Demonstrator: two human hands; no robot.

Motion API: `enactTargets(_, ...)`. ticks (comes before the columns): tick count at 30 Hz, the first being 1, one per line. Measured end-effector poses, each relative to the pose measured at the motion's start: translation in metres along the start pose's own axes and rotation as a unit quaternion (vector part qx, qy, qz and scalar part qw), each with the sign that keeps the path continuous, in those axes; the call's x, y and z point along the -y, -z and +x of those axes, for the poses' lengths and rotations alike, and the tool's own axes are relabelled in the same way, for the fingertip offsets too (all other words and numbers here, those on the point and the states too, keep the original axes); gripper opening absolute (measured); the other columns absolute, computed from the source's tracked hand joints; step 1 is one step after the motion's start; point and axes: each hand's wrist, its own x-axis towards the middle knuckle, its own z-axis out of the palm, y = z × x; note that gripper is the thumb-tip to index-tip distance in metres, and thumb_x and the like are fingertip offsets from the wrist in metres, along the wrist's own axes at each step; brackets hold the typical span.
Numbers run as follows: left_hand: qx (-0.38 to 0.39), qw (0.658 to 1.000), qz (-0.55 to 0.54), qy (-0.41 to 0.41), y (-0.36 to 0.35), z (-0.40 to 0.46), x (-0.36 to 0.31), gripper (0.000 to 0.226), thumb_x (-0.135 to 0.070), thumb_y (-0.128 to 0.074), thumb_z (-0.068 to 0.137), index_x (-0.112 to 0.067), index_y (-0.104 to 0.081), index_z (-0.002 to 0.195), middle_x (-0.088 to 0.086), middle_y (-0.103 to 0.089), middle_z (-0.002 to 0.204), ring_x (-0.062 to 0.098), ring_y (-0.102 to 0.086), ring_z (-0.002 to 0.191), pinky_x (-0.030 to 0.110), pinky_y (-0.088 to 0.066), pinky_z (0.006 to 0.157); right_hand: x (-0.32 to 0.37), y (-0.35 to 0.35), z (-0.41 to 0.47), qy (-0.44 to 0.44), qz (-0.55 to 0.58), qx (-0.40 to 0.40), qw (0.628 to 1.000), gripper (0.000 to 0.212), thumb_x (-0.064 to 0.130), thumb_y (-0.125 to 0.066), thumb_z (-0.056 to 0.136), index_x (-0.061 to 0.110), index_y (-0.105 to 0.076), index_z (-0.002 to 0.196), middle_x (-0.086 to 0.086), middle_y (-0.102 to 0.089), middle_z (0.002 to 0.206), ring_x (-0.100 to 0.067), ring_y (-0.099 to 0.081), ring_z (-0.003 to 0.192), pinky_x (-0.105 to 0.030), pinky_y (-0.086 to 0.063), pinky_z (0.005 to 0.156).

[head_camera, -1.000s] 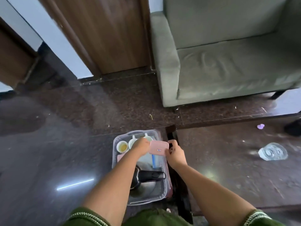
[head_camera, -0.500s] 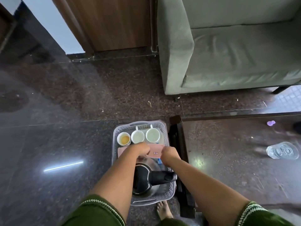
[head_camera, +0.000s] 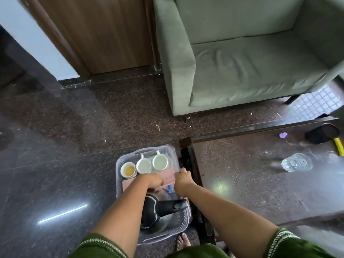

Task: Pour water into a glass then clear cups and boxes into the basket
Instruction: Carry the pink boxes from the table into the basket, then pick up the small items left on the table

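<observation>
Inside basket [head_camera: 119,164]: flat pink box [head_camera: 168,175], both hands' grips apparently grasping it.

Basket [head_camera: 119,165] sitting on floor [head_camera: 55,174], just left of table [head_camera: 242,192]. In basket: three cups [head_camera: 144,166] lining the far end, box [head_camera: 168,178] lying behind them, kettle [head_camera: 158,213] occupying the near end. Glass [head_camera: 296,162] standing on table, well right of basket. Armchair [head_camera: 242,62] standing beyond table.
</observation>
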Motion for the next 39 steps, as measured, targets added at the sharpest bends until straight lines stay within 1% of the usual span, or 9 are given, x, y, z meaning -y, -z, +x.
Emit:
enactTargets(3,-0.046,0.995,0.088,-0.012,0.001,-0.005,-0.021,0.041,-0.024,-0.042,0.091,-0.010,-0.054,0.128,0.010,-0.056,0.119,0.027,-0.056,0.112,0.035,-0.043,0.092,-0.033,0.024,-0.015,-0.018,0.091,-0.047,0.995,0.050,0.004,-0.043,0.095,0.009,-0.040,0.145,-0.014,-0.037,0.145,-0.031,-0.034,0.134,-0.035,-0.035,0.111)
enactTargets(6,-0.099,0.986,0.130,-0.029,-0.003,-0.019,-0.065,0.038,-0.025,-0.043,0.091,-0.006,-0.058,0.119,0.007,-0.058,0.099,0.027,-0.060,0.111,0.031,-0.045,0.079,-0.084,0.044,-0.027,-0.065,0.158,-0.088,0.981,0.046,0.008,-0.043,0.095,0.014,-0.048,0.141,-0.015,-0.034,0.145,-0.034,-0.036,0.134,-0.038,-0.039,0.111)
enactTargets(10,-0.217,0.968,0.094,-0.087,-0.023,-0.036,-0.148,0.060,-0.051,-0.038,0.095,-0.009,-0.039,0.139,0.012,-0.053,0.137,0.031,-0.053,0.124,0.038,-0.044,0.095,-0.158,0.069,-0.052,-0.120,0.237,-0.177,0.948,0.039,0.008,-0.048,0.091,0.007,-0.056,0.129,-0.016,-0.043,0.137,-0.035,-0.042,0.129,-0.038,-0.043,0.107)
enactTargets(13,-0.283,0.937,0.128,-0.158,-0.045,-0.042,-0.215,0.054,-0.053,-0.037,0.095,-0.014,-0.041,0.132,0.010,-0.057,0.133,0.029,-0.054,0.122,0.043,-0.041,0.097,-0.216,0.081,-0.070,-0.137,0.286,-0.263,0.911,0.034,0.007,-0.049,0.089,0.005,-0.062,0.120,-0.019,-0.053,0.123,-0.038,-0.051,0.119,-0.035,-0.042,0.103)
enactTargets(18,-0.297,0.906,0.142,-0.266,-0.091,-0.049,-0.323,0.042,-0.056,-0.040,0.094,-0.021,-0.052,0.113,0.002,-0.063,0.116,0.025,-0.055,0.116,0.042,-0.040,0.095,-0.323,0.099,-0.093,-0.169,0.353,-0.347,0.852,0.024,0.010,-0.049,0.091,0.007,-0.062,0.111,-0.014,-0.060,0.116,-0.033,-0.059,0.109,-0.037,-0.046,0.092)
enactTargets(22,-0.316,0.882,0.188,-0.295,-0.131,-0.043,-0.411,0.032,-0.043,-0.041,0.098,-0.020,-0.064,0.098,0.002,-0.064,0.112,0.024,-0.054,0.112,0.039,-0.040,0.091,-0.421,0.113,-0.102,-0.190,0.365,-0.331,0.849,0.029,0.011,-0.047,0.091,0.012,-0.059,0.117,-0.010,-0.057,0.125,-0.032,-0.057,0.113,-0.037,-0.046,0.091)
enactTargets(30,-0.247,0.924,0.142,-0.254,-0.195,0.005,-0.574,0.054,-0.027,-0.050,0.093,-0.023,-0.032,0.144,0.003,-0.040,0.144,0.026,-0.032,0.135,0.044,-0.036,0.103,-0.618,0.145,-0.094,-0.213,0.305,-0.278,0.886,0.036,0.008,-0.047,0.088,0.012,-0.053,0.123,-0.014,-0.057,0.127,-0.036,-0.054,0.119,-0.041,-0.047,0.092)
enactTargets(35,-0.326,0.895,0.128,-0.276,-0.203,0.040,-0.627,0.015,-0.029,-0.051,0.094,-0.028,-0.062,0.104,-0.006,-0.053,0.124,0.021,-0.041,0.120,0.038,-0.038,0.092,-0.695,0.154,-0.068,-0.239,0.329,-0.273,0.872,0.035,0.014,-0.053,0.089,0.013,-0.054,0.124,-0.014,-0.052,0.129,-0.035,-0.055,0.113,-0.039,-0.048,0.091)
enactTargets(39,-0.378,0.869,0.135,-0.288,-0.195,0.067,-0.653,0.026,-0.041,-0.052,0.093,-0.022,-0.065,0.081,-0.004,-0.062,0.106,0.023,-0.046,0.111,0.037,-0.036,0.085,-0.724,0.150,-0.039,-0.274,0.362,-0.282,0.845,0.033,0.009,-0.044,0.091,0.016,-0.058,0.121,-0.014,-0.058,0.126,-0.035,-0.057,0.112,-0.035,-0.047,0.084)
